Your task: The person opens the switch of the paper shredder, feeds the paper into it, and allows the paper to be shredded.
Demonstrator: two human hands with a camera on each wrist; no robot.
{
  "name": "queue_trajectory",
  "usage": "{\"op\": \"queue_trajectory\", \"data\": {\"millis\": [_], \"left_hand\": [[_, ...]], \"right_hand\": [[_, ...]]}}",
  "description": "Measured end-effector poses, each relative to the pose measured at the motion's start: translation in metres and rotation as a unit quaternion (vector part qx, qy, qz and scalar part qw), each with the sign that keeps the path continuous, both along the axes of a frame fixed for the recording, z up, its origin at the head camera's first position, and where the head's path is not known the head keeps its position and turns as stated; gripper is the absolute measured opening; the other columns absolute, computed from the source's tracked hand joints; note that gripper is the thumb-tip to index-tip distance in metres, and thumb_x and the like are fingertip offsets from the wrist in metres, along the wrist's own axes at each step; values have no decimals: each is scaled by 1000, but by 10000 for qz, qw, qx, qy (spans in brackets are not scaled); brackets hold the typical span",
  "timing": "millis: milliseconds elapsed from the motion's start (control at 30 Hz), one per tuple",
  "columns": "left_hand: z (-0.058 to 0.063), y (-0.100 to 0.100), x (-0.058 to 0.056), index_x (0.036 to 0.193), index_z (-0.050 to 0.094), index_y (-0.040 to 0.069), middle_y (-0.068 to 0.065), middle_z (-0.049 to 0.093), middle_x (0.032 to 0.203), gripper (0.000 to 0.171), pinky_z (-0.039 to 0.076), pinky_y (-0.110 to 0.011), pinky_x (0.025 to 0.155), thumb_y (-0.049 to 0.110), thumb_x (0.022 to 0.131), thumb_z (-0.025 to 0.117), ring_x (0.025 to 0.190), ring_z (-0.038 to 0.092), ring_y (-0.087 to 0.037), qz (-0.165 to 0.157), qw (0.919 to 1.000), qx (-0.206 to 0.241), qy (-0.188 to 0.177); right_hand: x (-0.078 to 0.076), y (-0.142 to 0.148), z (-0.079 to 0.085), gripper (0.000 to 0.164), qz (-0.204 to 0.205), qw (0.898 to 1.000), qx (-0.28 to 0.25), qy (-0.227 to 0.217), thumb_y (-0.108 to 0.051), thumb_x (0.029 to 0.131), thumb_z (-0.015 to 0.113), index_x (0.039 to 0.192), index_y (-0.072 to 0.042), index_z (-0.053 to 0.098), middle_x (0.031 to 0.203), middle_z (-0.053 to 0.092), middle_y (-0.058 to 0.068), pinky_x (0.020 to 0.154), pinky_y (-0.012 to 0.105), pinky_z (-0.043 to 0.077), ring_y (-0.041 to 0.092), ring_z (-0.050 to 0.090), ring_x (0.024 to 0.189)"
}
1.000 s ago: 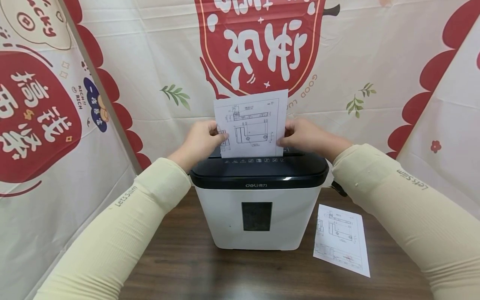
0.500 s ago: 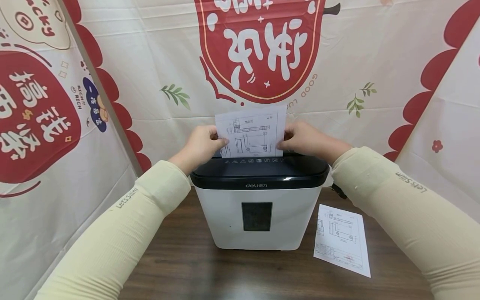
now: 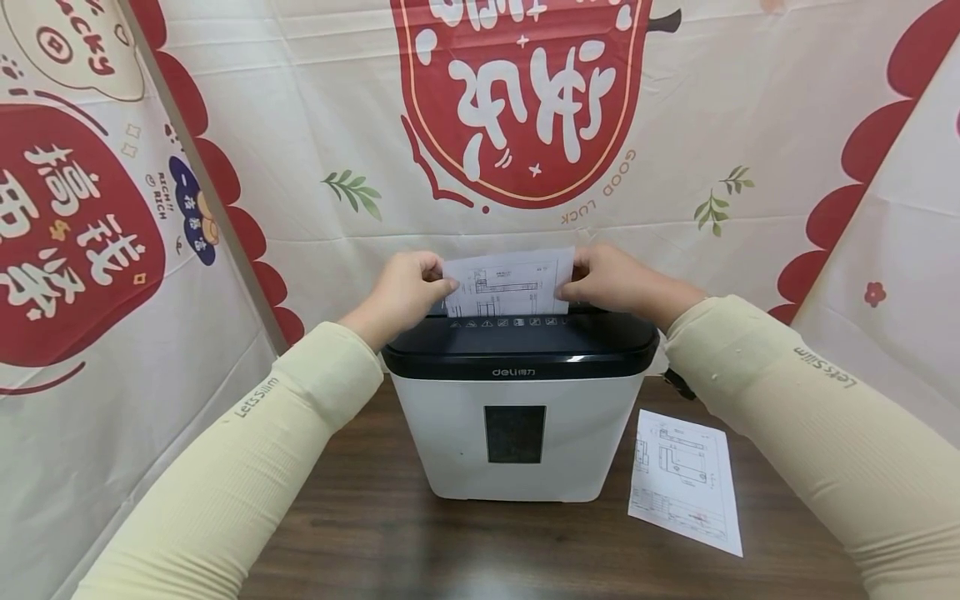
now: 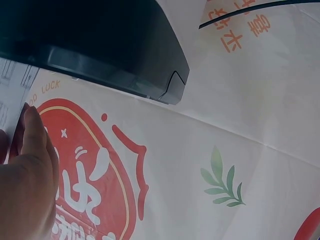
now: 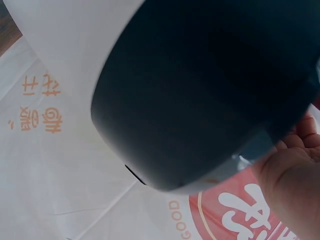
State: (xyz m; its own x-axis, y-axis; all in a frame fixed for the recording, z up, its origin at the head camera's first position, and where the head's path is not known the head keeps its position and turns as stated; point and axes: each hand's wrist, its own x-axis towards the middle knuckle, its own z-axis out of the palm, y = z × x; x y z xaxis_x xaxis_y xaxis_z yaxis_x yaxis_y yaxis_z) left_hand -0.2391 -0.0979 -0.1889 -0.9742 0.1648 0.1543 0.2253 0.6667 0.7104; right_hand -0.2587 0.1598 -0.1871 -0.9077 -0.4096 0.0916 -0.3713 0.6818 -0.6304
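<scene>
A sheet of paper printed with a technical drawing stands in the top slot of a paper shredder, its lower part hidden inside. My left hand holds the sheet's left edge between thumb and fingers, just above the black lid. At the opposite edge, my right hand pinches the paper near its upper corner. The left wrist view catches part of the sheet beside my left thumb and fingers. In the right wrist view the shredder's dark lid hides most of the right hand's fingers.
A second printed sheet lies flat on the dark wooden table, right of the shredder. White cloth with red prints hangs behind and at both sides. A black object, partly hidden by the right sleeve, is beside the shredder.
The sheet has sunk steadily into the shredder slot, so much less of it shows above the lid. Both hands stay at its edges almost in place. The second sheet has not moved.
</scene>
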Motion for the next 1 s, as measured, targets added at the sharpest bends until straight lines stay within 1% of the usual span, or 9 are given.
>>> {"op": "queue_trajectory", "data": {"millis": [67, 133, 267, 367, 400, 567, 767, 933, 1000], "left_hand": [[-1, 0, 0, 89, 62, 4, -10, 65, 100, 12, 41, -31, 71, 15, 95, 61, 92, 55, -22, 7, 10000, 13, -11], [-1, -1, 0, 93, 64, 4, -10, 64, 102, 11, 44, -33, 77, 14, 95, 61, 96, 55, -23, 16, 10000, 41, -53], [-3, -2, 0, 101, 66, 5, -11, 62, 105, 13, 47, -39, 88, 15, 96, 60, 101, 53, -24, 60, 9999, 43, -142], [-4, -3, 0, 103, 66, 5, -11, 61, 105, 15, 48, -39, 90, 16, 96, 60, 101, 53, -25, 64, 9998, 23, -174], [-4, -4, -1, 103, 66, 5, -11, 61, 105, 15, 48, -39, 90, 16, 96, 60, 101, 53, -25, 62, 9998, 9, -178], [-7, -4, -1, 104, 66, 5, -10, 61, 105, 14, 48, -38, 90, 15, 96, 59, 100, 53, -25, 37, 9998, -8, -190], [-9, -2, -1, 101, 67, 4, -10, 63, 104, 12, 48, -38, 87, 14, 95, 61, 97, 54, -25, -42, 9999, -48, -123], [-11, -1, 0, 101, 67, 4, -10, 64, 98, 12, 48, -35, 82, 13, 95, 62, 91, 55, -24, -84, 9999, -112, -64], [-11, -1, -1, 102, 67, 3, -10, 64, 99, 13, 48, -35, 82, 13, 95, 61, 91, 55, -24, -83, 9999, -145, 4]], "right_hand": [[0, 0, 0, 37, -25, 10000, 23, 2, -4, 89, 62, 125, 2, 61, 118, 64, 22, 95, 53, 48, 34, 63, 99], [0, 0, -1, 34, -68, 10000, 48, 5, -5, 89, 63, 122, 2, 62, 118, 64, 22, 93, 52, 49, 34, 63, 99], [0, 0, -1, 20, -170, 9998, 134, 38, -8, 88, 64, 106, 2, 65, 110, 66, 20, 84, 41, 52, 31, 60, 94], [0, 1, -1, 13, -191, 9996, 192, 57, -10, 89, 65, 95, 1, 64, 101, 66, 18, 75, 35, 48, 28, 56, 90], [0, 1, -1, 12, -187, 9996, 205, 64, -10, 89, 65, 94, 1, 64, 98, 65, 17, 73, 34, 47, 28, 54, 89], [-1, 2, -2, 10, -154, 9995, 245, 86, -9, 90, 65, 93, -1, 65, 90, 61, 14, 76, 35, 46, 27, 52, 88], [-1, 2, -5, 6, -223, 9993, 286, 33, -6, 90, 64, 93, -2, 65, 91, 62, 13, 82, 40, 47, 27, 53, 90], [0, 2, -6, 6, -228, 9994, 278, -1, -5, 91, 63, 94, 0, 65, 92, 62, 14, 84, 41, 47, 28, 53, 91], [1, 2, -5, 7, -225, 9994, 250, 16, -5, 91, 62, 95, 0, 65, 92, 62, 14, 85, 42, 47, 29, 53, 92]]}}
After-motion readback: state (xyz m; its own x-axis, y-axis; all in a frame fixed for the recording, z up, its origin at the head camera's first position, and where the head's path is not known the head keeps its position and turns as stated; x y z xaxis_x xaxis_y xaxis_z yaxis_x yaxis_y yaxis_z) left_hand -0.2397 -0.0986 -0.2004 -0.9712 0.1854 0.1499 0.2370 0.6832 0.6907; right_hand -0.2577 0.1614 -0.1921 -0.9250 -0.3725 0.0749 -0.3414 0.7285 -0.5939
